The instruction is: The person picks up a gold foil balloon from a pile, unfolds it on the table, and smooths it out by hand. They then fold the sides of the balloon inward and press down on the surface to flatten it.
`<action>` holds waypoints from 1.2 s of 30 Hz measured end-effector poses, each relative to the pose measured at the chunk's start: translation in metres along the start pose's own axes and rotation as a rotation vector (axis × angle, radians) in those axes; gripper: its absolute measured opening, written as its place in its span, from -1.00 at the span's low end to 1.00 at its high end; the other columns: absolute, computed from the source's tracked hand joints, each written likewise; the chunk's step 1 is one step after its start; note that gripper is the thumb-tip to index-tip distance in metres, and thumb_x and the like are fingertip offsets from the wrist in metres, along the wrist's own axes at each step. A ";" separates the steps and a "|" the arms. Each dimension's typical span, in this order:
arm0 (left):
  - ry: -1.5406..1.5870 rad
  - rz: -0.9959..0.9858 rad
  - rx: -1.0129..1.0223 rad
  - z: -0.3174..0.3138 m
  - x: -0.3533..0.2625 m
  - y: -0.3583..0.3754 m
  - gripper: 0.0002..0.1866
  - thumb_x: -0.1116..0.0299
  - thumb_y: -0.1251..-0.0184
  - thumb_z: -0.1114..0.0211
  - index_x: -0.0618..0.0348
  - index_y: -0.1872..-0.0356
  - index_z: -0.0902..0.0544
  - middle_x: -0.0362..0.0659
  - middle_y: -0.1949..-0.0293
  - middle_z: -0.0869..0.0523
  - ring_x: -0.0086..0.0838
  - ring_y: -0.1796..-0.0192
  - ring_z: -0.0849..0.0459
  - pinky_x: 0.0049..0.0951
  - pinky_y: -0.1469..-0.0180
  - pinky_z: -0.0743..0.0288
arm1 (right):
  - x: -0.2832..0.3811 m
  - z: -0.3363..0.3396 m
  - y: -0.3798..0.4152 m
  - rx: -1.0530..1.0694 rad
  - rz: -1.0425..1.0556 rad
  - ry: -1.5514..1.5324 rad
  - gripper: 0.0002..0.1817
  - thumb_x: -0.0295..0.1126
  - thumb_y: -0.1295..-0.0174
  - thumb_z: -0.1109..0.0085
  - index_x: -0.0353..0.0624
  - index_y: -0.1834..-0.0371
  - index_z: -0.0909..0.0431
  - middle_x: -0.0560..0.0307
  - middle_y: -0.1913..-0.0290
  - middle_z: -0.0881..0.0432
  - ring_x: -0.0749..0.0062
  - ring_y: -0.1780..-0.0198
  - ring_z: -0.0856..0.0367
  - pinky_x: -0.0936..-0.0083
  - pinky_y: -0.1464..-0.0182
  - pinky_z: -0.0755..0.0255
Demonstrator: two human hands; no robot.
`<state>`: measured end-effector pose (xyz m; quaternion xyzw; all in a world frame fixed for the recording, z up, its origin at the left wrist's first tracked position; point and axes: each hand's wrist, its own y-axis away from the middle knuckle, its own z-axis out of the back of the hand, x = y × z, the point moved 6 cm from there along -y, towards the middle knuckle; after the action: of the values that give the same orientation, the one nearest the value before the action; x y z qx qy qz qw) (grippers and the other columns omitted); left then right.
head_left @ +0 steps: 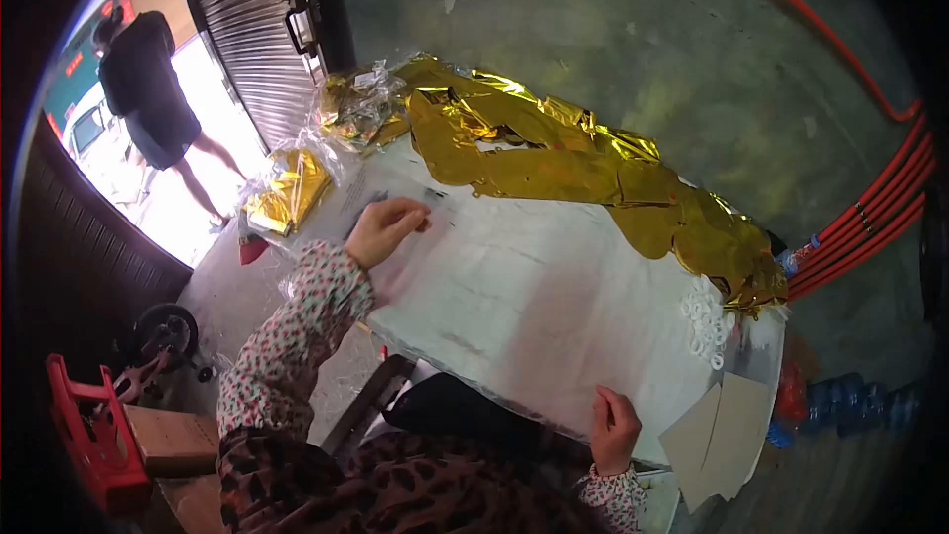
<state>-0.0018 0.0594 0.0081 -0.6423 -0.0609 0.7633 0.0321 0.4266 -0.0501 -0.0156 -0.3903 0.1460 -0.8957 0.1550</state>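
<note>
My left hand is above the left part of the white-covered table, with fingers curled and thumb drawn in against them. Whatever is between its fingertips, if anything, is too small to make out. Close by on the left lies a clear bag with folded gold foil in it. At the near right edge of the table, my right hand has loosely closed fingers, and nothing shows in it. Gold foil sheets run in a long crumpled strip along the far side. White plastic rings lie in a pile at the right.
Grey cardboard sheets lie at the right corner. Red pipes run along the wall behind. To the left are a red plastic stool, a cardboard box and a small bike. A person stands outside the doorway.
</note>
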 end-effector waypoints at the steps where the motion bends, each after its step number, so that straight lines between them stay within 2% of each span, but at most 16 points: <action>1: -0.016 -0.021 -0.024 -0.002 0.008 -0.020 -0.73 0.34 -0.38 -0.20 0.35 0.05 -0.61 -0.13 0.22 -0.69 -0.51 0.11 -0.66 -0.50 -0.01 -0.52 | -0.002 0.009 0.000 -0.086 0.041 0.065 -0.85 -0.52 -0.24 -0.12 -0.21 0.16 -0.62 0.05 0.42 -0.60 0.38 0.46 -0.58 0.54 0.41 -0.42; 4: -0.098 -0.016 -0.050 0.037 0.049 -0.065 -0.76 0.40 -0.37 -0.17 0.37 0.07 -0.61 -0.14 0.22 -0.70 -0.51 0.13 -0.66 -0.49 0.03 -0.53 | 0.022 -0.005 0.008 -0.249 0.054 0.086 -0.87 -0.57 -0.20 -0.14 -0.28 0.20 -0.61 0.06 0.49 -0.56 0.39 0.55 -0.51 0.53 0.52 -0.33; 6: -0.403 -0.083 -0.168 0.037 0.053 -0.091 -0.76 0.40 -0.32 -0.21 0.33 0.09 -0.63 -0.12 0.23 -0.72 -0.47 0.14 -0.68 -0.47 0.05 -0.55 | 0.022 -0.004 0.007 -0.216 0.040 0.170 -0.87 -0.61 -0.10 -0.17 -0.28 0.28 -0.62 -0.04 0.49 -0.57 0.12 0.52 -0.54 0.32 0.47 -0.40; 7: -0.492 -0.027 -0.206 0.035 0.057 -0.101 -0.73 0.39 -0.22 -0.27 0.30 0.09 -0.64 -0.04 0.18 -0.71 -0.37 0.12 -0.69 -0.43 0.07 -0.56 | 0.022 -0.004 0.006 -0.225 0.038 0.176 -0.87 -0.61 -0.10 -0.17 -0.28 0.28 -0.62 -0.04 0.49 -0.57 0.12 0.52 -0.54 0.32 0.47 -0.40; 11: -0.500 -0.036 -0.100 0.026 0.070 -0.141 -0.67 0.32 -0.12 -0.34 0.27 0.11 -0.65 0.03 0.12 -0.67 -0.22 0.05 -0.66 -0.36 -0.01 -0.53 | 0.028 -0.006 0.005 -0.274 0.108 0.208 -0.87 -0.64 -0.07 -0.16 -0.30 0.30 -0.61 -0.04 0.53 -0.54 0.11 0.54 -0.52 0.30 0.49 -0.37; 13: -0.844 -0.420 -0.057 0.016 0.065 -0.159 -0.57 0.20 -0.02 -0.40 0.22 0.09 -0.63 0.05 0.09 -0.63 -0.12 -0.01 -0.60 -0.27 -0.07 -0.48 | 0.028 -0.005 0.004 -0.274 0.101 0.223 -0.87 -0.64 -0.06 -0.16 -0.31 0.30 -0.61 -0.04 0.54 -0.54 0.09 0.54 -0.52 0.29 0.49 -0.37; 14: -0.847 -0.421 -0.055 0.019 0.073 -0.167 -0.57 0.20 -0.02 -0.40 0.22 0.09 -0.63 0.05 0.09 -0.63 -0.12 -0.01 -0.60 -0.27 -0.07 -0.48 | 0.027 -0.005 0.004 -0.252 0.065 0.235 -0.88 -0.63 -0.06 -0.16 -0.31 0.31 -0.60 -0.05 0.52 -0.56 0.07 0.51 -0.54 0.28 0.46 -0.40; 17: -0.973 -0.262 -0.039 0.024 0.068 -0.187 -0.46 0.09 0.10 -0.47 0.18 0.09 -0.60 0.03 0.10 -0.58 -0.04 -0.04 -0.52 -0.19 -0.11 -0.42 | 0.019 -0.006 0.007 -0.223 -0.009 0.221 -0.89 -0.60 -0.06 -0.15 -0.33 0.33 -0.60 -0.12 0.43 -0.62 -0.02 0.42 -0.60 0.23 0.33 -0.49; 19: -1.042 0.026 0.098 0.029 0.074 -0.195 -0.37 -0.04 0.24 -0.55 0.09 0.13 -0.58 -0.04 -0.02 -0.50 -0.09 -0.16 -0.43 -0.20 -0.17 -0.37 | 0.016 -0.006 0.007 -0.182 -0.041 0.244 -0.88 -0.59 -0.05 -0.15 -0.34 0.33 -0.60 -0.15 0.37 -0.64 -0.08 0.36 -0.62 0.20 0.25 -0.52; 20: -1.085 -0.022 0.088 0.027 0.071 -0.195 -0.43 -0.03 0.23 -0.56 0.08 0.23 -0.57 -0.05 0.05 -0.50 -0.09 -0.07 -0.46 -0.21 -0.12 -0.40 | 0.021 -0.006 0.004 -0.195 -0.008 0.244 -0.88 -0.59 -0.05 -0.14 -0.34 0.33 -0.60 -0.16 0.37 -0.64 -0.10 0.34 -0.62 0.18 0.24 -0.51; 25: -0.957 -0.138 -0.031 0.031 0.075 -0.185 -0.64 0.16 0.09 -0.51 0.11 0.36 -0.59 -0.07 0.15 -0.54 -0.10 0.00 -0.48 -0.21 0.01 -0.43 | 0.032 -0.003 -0.008 -0.185 0.045 0.259 -0.87 -0.60 -0.05 -0.12 -0.35 0.32 -0.60 -0.18 0.38 -0.62 -0.11 0.36 -0.61 0.16 0.26 -0.51; 27: -0.894 -0.338 -0.163 0.035 0.083 -0.181 -0.74 0.25 0.00 -0.45 0.19 0.40 -0.61 -0.01 0.29 -0.59 -0.07 0.14 -0.55 -0.19 0.10 -0.45 | 0.025 -0.006 -0.003 -0.188 0.022 0.228 -0.87 -0.60 -0.06 -0.13 -0.35 0.31 -0.59 -0.19 0.40 -0.61 -0.11 0.38 -0.59 0.16 0.30 -0.50; 30: -0.770 -0.324 -0.173 0.043 0.096 -0.188 -0.81 0.33 -0.11 -0.36 0.26 0.37 -0.63 0.08 0.37 -0.63 -0.03 0.24 -0.61 -0.18 0.17 -0.48 | 0.028 -0.005 0.000 -0.237 0.088 0.247 -0.90 -0.60 -0.14 -0.09 -0.37 0.32 -0.58 -0.14 0.41 -0.61 -0.01 0.41 -0.59 0.25 0.35 -0.46; 31: -0.636 -0.092 -0.237 0.047 0.096 -0.185 -0.79 0.32 -0.19 -0.28 0.28 0.30 -0.64 0.12 0.39 -0.66 -0.02 0.26 -0.64 -0.20 0.21 -0.50 | 0.029 -0.004 0.001 -0.235 0.078 0.245 -0.90 -0.60 -0.14 -0.09 -0.37 0.32 -0.58 -0.14 0.41 -0.61 -0.01 0.41 -0.59 0.25 0.35 -0.46; 33: -0.585 -0.017 -0.291 0.059 0.092 -0.187 -0.75 0.26 -0.26 -0.19 0.26 0.29 -0.65 0.13 0.33 -0.66 -0.02 0.20 -0.65 -0.22 0.17 -0.51 | 0.031 -0.004 -0.001 -0.258 0.087 0.258 -0.91 -0.61 -0.14 -0.10 -0.36 0.31 -0.58 -0.12 0.41 -0.62 0.02 0.41 -0.60 0.28 0.35 -0.46; 36: -0.658 -0.157 -0.402 0.081 0.072 -0.186 -0.70 0.18 -0.28 -0.14 0.26 0.27 -0.61 0.18 0.33 -0.65 0.03 0.22 -0.63 -0.14 0.18 -0.47 | 0.030 0.000 0.004 -0.265 0.069 0.218 -0.89 -0.61 -0.15 -0.11 -0.33 0.29 -0.60 -0.08 0.42 -0.61 0.12 0.45 -0.59 0.36 0.42 -0.43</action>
<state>-0.0990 0.2490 -0.0240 -0.3501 -0.2654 0.8965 -0.0572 0.4081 -0.0653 0.0021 -0.3025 0.2920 -0.8999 0.1160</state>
